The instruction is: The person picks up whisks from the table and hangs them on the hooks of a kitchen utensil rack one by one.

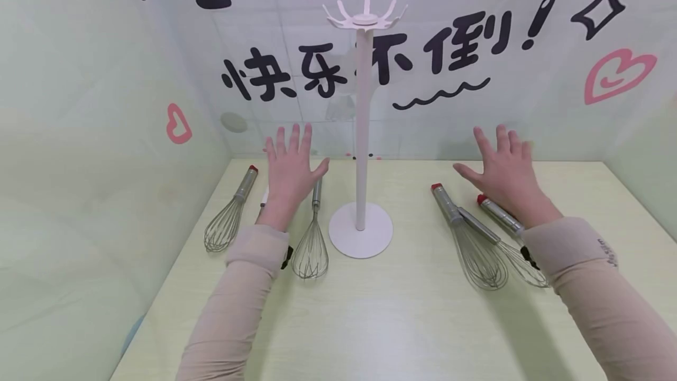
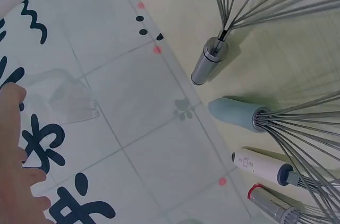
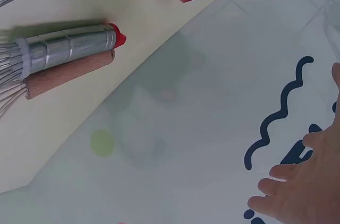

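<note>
My left hand [image 1: 290, 178], fingers spread and holding nothing, is raised over the whisks on the left. Beneath it lie a steel-handled whisk [image 1: 312, 246], a blue-green-handled whisk [image 2: 236, 113] and a white-handled whisk [image 2: 263, 165]. A red-tipped whisk [image 1: 244, 184] lies farther left. The right hand [image 1: 508, 175] is likewise spread and holds nothing, above the right-hand whisks. There, a red-tipped whisk [image 1: 446, 203] lies against a plain steel whisk [image 1: 478, 225]. Another red-tipped whisk [image 3: 71, 48] lies beside a wooden-handled whisk [image 3: 71, 74], which my right arm hides in the head view.
Between the hands stands a white rack [image 1: 362, 128] with a round base and several upturned hooks on top. The pale table [image 1: 391, 322] meets a white backdrop [image 1: 423, 134] with black lettering behind and side panels left and right.
</note>
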Demonstrator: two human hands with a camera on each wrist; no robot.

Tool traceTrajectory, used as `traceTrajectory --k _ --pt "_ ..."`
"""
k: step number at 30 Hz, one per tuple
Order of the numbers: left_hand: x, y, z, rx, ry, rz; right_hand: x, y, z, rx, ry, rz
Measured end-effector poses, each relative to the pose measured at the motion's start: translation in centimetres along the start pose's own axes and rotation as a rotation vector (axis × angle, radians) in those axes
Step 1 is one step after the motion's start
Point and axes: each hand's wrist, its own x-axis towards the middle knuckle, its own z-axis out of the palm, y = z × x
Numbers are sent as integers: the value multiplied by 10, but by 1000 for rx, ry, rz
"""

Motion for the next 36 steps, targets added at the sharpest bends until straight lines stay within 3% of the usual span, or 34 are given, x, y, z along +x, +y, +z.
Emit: traceTrajectory --k 7,10,14,17,23,27,31,36 --pt "-2 12 -4 -127 81 48 2 -10 2 129 -50 13" --pt "-3 18 -5 -197 147 71 3 -14 4 196 -71 23" --pt "-5 27 -4 -329 264 104 4 -19 6 278 -104 30" --pt "-6 35 -5 -488 315 117 4 -21 8 339 -132 37" --pt "-8 51 -11 -847 324 98 6 -24 15 463 -184 62" --pt "-8 58 -14 -1025 332 118 5 -27 20 528 -214 81" --pt "-8 62 -15 -1155 319 147 4 -29 24 560 -239 108" --pt "-8 67 -15 -1248 302 173 3 -30 30 621 -261 148"
